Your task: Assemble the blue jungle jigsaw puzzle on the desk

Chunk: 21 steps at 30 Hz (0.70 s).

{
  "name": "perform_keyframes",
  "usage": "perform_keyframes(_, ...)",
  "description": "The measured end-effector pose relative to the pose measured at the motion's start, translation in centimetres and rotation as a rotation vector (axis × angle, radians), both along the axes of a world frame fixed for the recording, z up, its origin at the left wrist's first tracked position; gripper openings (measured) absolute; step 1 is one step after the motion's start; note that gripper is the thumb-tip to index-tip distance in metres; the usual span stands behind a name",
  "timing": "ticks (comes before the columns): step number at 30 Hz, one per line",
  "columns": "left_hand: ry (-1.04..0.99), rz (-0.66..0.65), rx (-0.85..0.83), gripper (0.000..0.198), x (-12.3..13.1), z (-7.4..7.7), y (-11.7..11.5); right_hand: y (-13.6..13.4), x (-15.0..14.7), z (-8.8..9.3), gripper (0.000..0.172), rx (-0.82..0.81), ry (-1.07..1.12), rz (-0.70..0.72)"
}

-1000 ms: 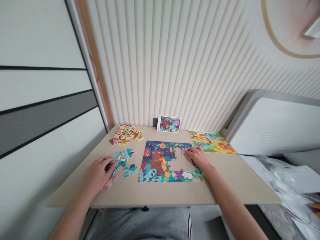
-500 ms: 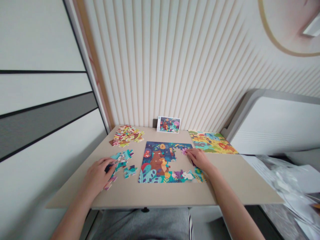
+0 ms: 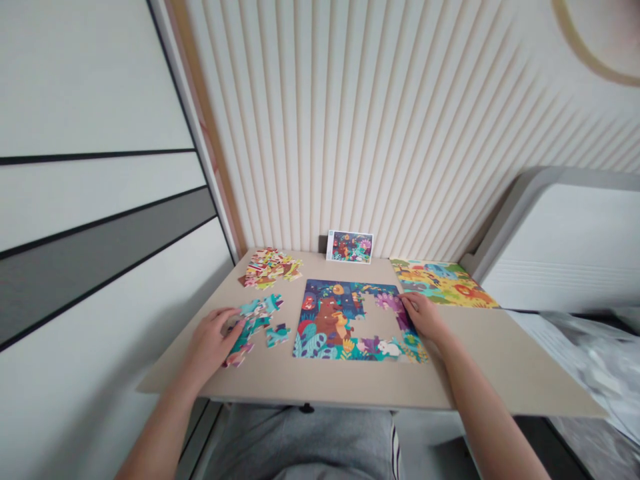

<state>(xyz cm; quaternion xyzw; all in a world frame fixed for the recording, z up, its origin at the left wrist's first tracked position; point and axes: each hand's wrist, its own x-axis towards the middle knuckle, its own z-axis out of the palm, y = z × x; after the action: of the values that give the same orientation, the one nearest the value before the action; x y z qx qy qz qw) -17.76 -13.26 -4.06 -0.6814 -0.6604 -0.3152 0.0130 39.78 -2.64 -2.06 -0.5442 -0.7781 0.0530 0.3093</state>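
A partly assembled jigsaw puzzle (image 3: 327, 313) with a bear and plants lies on the table, with a gap right of its middle. My right hand (image 3: 424, 316) rests at the puzzle's right edge, its fingers stretched out and the fingertips touching the purple part. To the left, my left hand (image 3: 213, 339) curls over a cluster of loose teal and purple puzzle pieces (image 3: 257, 319). A dark puzzle piece shows between its thumb and fingers, partly hidden. One teal piece (image 3: 278, 335) lies apart, between the cluster and the puzzle.
Behind the puzzle a picture card (image 3: 350, 247) leans upright near the ribbed wall. A heap of red and yellow puzzle pieces (image 3: 270, 268) sits at the back left. At the back right lies a yellow animal puzzle (image 3: 445, 283). Clear plastic wrapping (image 3: 590, 353) is right of the table.
My right hand has drawn back to the right, uncovering purple pieces along the puzzle's right side. The left hand stays by the loose pieces. The whole view has shifted slightly.
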Motion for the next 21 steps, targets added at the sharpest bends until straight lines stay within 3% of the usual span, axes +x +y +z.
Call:
perform_keyframes(5,0.015,-0.042,-0.137,0.056,-1.0,1.0,-2.9,0.4,0.4,-0.4,0.042,-0.028,-0.001,-0.007)
perform_keyframes(9,0.003,-0.084,-0.144,0.054,-0.6,1.5,-3.9,0.3,0.2,-0.3,0.044,-0.043,-0.012,0.001)
perform_keyframes(15,0.042,-0.052,-0.130,0.052,0.6,1.9,-1.9,0.2,0.0,-0.3,0.044,-0.061,-0.010,0.010)
perform_keyframes(21,0.167,-0.050,-0.227,0.048,2.2,2.8,0.3,0.3,0.0,-0.6,0.043,-0.079,-0.021,0.041)
